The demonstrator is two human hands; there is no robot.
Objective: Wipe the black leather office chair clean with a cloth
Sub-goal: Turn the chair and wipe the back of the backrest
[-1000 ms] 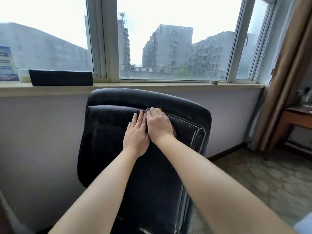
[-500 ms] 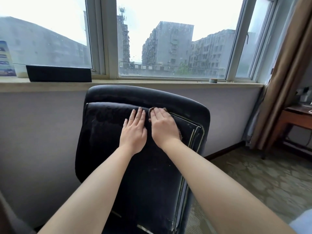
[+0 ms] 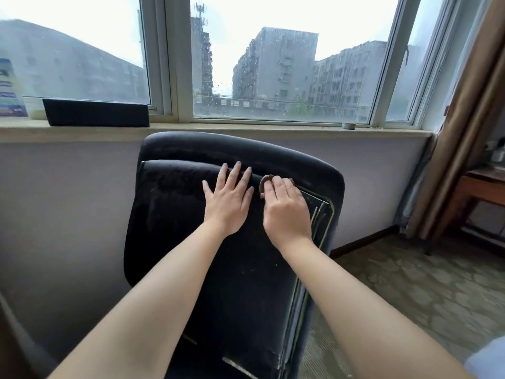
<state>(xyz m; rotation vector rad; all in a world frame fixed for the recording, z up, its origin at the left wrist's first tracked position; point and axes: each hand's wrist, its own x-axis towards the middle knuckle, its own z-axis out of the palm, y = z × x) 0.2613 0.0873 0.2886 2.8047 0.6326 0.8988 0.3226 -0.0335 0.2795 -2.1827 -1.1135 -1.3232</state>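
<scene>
A black leather office chair (image 3: 191, 214) stands with its back toward a pale wall under a wide window, seen from above and behind by the person wiping it. Both bare forearms reach forward from the lower edge of the view onto the chair's backrest. The left hand (image 3: 228, 199) lies flat on the upper middle of the backrest, palm down, its fingers (image 3: 235, 172) spread wide and holding nothing, the tips reaching the raised seam near the top edge. Just beside it, the right hand (image 3: 284, 206) presses a small brown cloth (image 3: 263, 184) against the leather near the upper right corner of the backrest panel; the fingers are curled down over the cloth, so only a rounded fold of it shows at the left of the knuckles and a scrap at their far side. The leather looks dusty and scuffed, with worn pale piping along the right edge. On the windowsill (image 3: 246, 131) behind the chair a long black box (image 3: 95, 112) sits toward the left end, and a small round object (image 3: 349, 126) sits toward the right end. Brown curtains (image 3: 464, 119) hang at the right, with a wooden table (image 3: 483, 187) beyond them and patterned carpet (image 3: 410, 283) on the floor.
</scene>
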